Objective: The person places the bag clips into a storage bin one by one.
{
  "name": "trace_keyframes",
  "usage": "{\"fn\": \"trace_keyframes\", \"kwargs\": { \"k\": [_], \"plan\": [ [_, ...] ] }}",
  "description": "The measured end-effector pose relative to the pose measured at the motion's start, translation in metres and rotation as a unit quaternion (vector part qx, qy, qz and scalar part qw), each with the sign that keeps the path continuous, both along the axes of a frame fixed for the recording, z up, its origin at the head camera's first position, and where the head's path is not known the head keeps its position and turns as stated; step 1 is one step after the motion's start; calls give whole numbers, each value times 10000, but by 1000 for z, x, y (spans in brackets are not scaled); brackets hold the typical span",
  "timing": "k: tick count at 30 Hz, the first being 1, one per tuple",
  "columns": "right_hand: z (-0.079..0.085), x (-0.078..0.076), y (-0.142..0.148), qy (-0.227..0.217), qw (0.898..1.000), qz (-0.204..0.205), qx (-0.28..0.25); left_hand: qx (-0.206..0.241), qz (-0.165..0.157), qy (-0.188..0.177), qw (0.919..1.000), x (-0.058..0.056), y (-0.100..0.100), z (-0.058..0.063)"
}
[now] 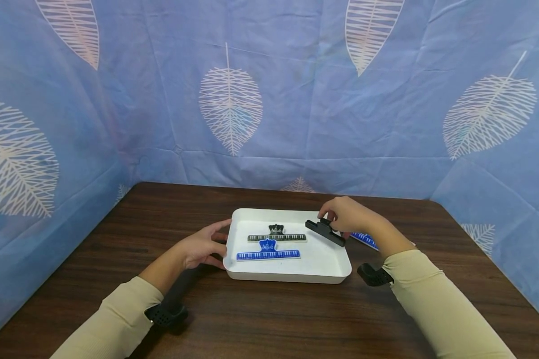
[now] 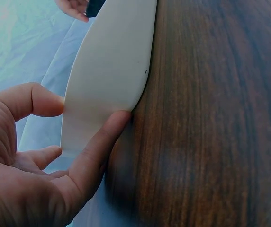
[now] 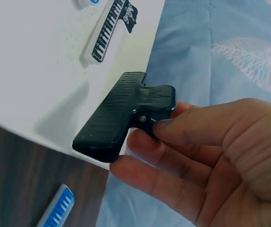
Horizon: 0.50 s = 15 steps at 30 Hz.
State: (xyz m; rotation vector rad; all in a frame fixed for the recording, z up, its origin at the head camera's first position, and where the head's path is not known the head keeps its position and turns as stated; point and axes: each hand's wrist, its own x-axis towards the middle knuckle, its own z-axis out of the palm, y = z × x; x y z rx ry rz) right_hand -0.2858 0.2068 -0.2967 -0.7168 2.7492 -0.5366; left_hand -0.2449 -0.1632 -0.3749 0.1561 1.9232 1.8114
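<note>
A white tray (image 1: 292, 269) stands on the table in the head view. My left hand (image 1: 203, 246) touches the tray's left end, its spread fingers against the outer wall. Over the tray's right side, my right hand (image 1: 348, 215) pinches a black music clip (image 1: 325, 232) by its handle. In the right wrist view, the thumb and fingers hold the clip's handle, and its long ribbed jaw points over the tray. Inside the tray lie a black-and-white piano-key clip (image 1: 276, 238) and a blue piano-key clip (image 1: 268, 255).
Another blue piano-key clip (image 1: 365, 240) lies on the table just right of the tray, partly hidden by my right hand and wrist. The dark wooden table (image 1: 278, 319) ends at a blue cloth backdrop (image 1: 296, 124) with white leaf prints.
</note>
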Motion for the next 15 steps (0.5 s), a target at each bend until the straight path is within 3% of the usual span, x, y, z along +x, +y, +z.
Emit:
{"fn": "trace_keyframes", "kwargs": {
  "k": [15],
  "plan": [
    [-25, -19, -10, -605, 9973, -344, -224, 8, -5, -2, 10000, 0, 0, 1]
  ]
}}
